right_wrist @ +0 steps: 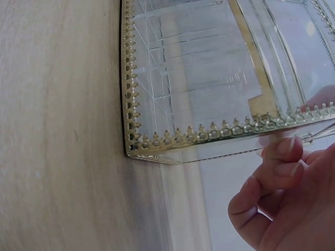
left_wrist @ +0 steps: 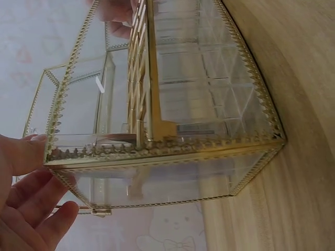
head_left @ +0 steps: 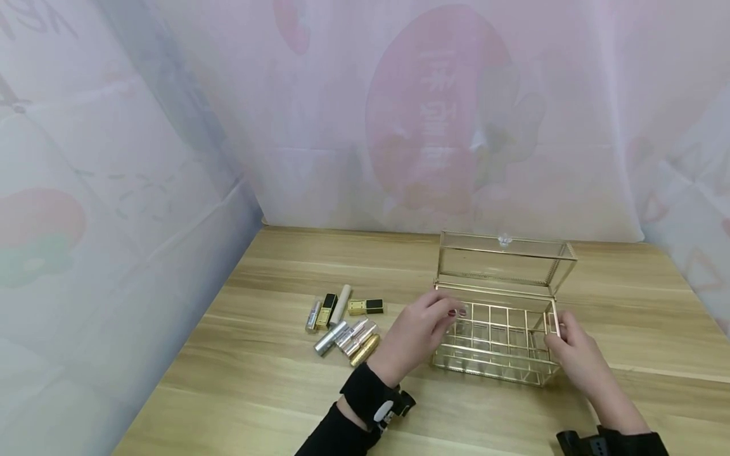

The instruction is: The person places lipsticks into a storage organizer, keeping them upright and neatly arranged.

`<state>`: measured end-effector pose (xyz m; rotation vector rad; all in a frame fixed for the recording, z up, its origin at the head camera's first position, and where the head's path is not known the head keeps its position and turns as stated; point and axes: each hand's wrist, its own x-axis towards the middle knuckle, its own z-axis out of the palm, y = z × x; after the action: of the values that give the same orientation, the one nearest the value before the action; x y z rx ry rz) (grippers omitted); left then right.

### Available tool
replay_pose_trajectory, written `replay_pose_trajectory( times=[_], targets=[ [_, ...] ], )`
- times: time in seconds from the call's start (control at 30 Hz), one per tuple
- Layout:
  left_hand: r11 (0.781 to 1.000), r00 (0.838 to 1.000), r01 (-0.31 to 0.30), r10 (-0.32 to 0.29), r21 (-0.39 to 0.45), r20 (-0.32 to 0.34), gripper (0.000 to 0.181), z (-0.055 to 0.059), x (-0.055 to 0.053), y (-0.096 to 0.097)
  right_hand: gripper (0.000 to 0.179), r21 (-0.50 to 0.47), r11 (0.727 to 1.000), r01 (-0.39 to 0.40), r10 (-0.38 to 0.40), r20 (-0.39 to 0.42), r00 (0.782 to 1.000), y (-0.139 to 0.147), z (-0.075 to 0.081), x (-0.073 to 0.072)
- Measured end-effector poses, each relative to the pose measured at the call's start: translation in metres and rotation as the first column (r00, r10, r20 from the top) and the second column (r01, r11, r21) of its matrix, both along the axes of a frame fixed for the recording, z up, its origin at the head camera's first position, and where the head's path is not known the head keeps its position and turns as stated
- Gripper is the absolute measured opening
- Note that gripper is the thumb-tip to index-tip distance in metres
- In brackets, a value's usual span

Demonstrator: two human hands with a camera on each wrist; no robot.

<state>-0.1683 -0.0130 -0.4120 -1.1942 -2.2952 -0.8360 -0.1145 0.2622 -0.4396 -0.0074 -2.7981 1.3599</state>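
Observation:
A clear glass box [head_left: 496,362] with gold metal edging stands on the table, its hinged lid [head_left: 507,255] raised at the back. Inside sits a gold wire grid [head_left: 504,318] of small compartments. My left hand [head_left: 412,335] pinches the box's left rim, thumb and fingers at its upper corner in the left wrist view. On the opposite side, my right hand [head_left: 584,361] grips the right rim. Its curled fingers [right_wrist: 282,175] lie against the outside of the pane, and part of the hand shows through the glass.
Left of the box lie several lipstick tubes: a black-and-gold one [head_left: 365,306], a white one [head_left: 341,304], silver ones [head_left: 331,337] and a gold one [head_left: 365,350]. Printed cloth [head_left: 342,126] hangs behind the wooden table [head_left: 239,380] and along its sides.

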Motion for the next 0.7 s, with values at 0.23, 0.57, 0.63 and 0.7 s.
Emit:
replay_pose_trajectory(
  times=[0.23,0.57,0.63,0.7],
  targets=[
    [0.999,0.999,-0.017,0.016,-0.038,-0.029,0.019,-0.006,-0.003,-0.002,0.025,0.006,1.0,0.007,-0.007,-0.01,1.0,0.0,0.0,0.0],
    [0.999,0.999,-0.014,0.013,-0.031,-0.049,0.019,-0.013,-0.008,-0.002,0.025,-0.011,1.0,0.001,-0.001,-0.014,1.0,0.0,-0.001,0.001],
    [0.999,0.998,-0.017,0.015,-0.028,-0.062,0.018,-0.014,-0.008,-0.002,0.025,-0.014,1.0,0.002,-0.003,-0.011,1.0,0.0,-0.001,0.001],
    [0.999,0.997,-0.024,0.021,-0.031,-0.077,0.017,-0.015,-0.008,-0.002,0.026,-0.014,1.0,0.003,-0.003,-0.009,1.0,-0.001,-0.001,0.001]
  ],
)
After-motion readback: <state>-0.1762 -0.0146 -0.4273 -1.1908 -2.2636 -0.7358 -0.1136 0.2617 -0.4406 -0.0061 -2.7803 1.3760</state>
